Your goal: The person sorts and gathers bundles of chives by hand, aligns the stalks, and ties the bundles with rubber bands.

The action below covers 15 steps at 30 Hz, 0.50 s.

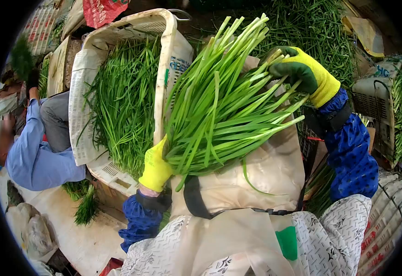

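Observation:
A large loose bunch of Chinese chives lies fanned out across my lap, above the beige apron. My left hand, in a yellow glove, is closed round the leafy lower-left side of the bunch; its fingers are partly hidden beneath the leaves. At the upper right, my right hand, in a yellow and dark green glove, has its fingers curled closed on pale stem ends. Several other white stem ends stick out below that hand. One thin leaf droops onto the apron.
Left of me stands a white plastic crate filled with chives. More chives are heaped behind my right hand. Another crate stands at right. A co-worker in a blue shirt sits at far left, a gloved hand raising a green bunch.

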### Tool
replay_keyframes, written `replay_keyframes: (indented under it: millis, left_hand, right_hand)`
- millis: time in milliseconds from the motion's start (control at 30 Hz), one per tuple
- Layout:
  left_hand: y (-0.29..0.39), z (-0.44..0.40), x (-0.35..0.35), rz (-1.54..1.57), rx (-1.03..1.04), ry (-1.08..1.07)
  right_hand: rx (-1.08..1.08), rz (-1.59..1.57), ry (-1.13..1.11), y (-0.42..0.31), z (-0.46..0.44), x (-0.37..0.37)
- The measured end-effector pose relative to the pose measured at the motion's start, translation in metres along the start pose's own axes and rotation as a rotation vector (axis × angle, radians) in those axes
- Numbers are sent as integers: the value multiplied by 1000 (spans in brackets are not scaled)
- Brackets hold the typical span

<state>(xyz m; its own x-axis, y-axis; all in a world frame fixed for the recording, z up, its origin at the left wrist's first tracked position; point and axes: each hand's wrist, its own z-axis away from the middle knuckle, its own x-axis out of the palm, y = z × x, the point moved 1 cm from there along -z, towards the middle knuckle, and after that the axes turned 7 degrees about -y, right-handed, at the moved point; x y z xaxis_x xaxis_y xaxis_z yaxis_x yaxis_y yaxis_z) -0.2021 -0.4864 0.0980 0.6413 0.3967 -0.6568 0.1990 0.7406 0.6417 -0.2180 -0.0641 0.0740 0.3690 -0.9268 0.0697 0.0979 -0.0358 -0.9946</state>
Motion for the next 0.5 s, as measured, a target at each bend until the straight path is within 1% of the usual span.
replay_keyframes:
  millis: [33, 67, 100, 167, 200, 233, 300, 333, 367, 433, 500]
  left_hand:
    - [5, -3, -1, 78, -16, -23]
    - [3, -2, 0, 20, 25, 5]
    - [0, -1, -1, -38, 67, 33]
    - [-5, -1, -3, -38, 55, 56]
    - [-6, -1, -3, -32, 48, 68]
    - [-4, -2, -5, -94, 75, 87]
    - [10, -5, -10, -134, 56, 33]
    - [9, -6, -11, -163, 62, 25]
    - [11, -8, -10, -163, 68, 27]
    - [16, -11, -11, -166, 82, 32]
    - [19, -12, -11, -178, 71, 5]
  right_hand:
    - [-114, 171, -25, 1, 1, -2]
    - [-230, 341, -52, 1, 2, -3]
    - [-40, 114, -8, -6, 2, 1]
    - [343, -338, 80, -26, 4, 12]
    - [319, -198, 53, -27, 7, 10]
    - [294, -57, 33, -28, 11, 8]
    - [394, 25, 74, -19, 12, 8]
    - [293, 233, 36, -24, 11, 13]
    - [324, 258, 63, -21, 12, 15]
    - [429, 569, -35, -18, 7, 15]
    - [548, 120, 9, -26, 8, 16]
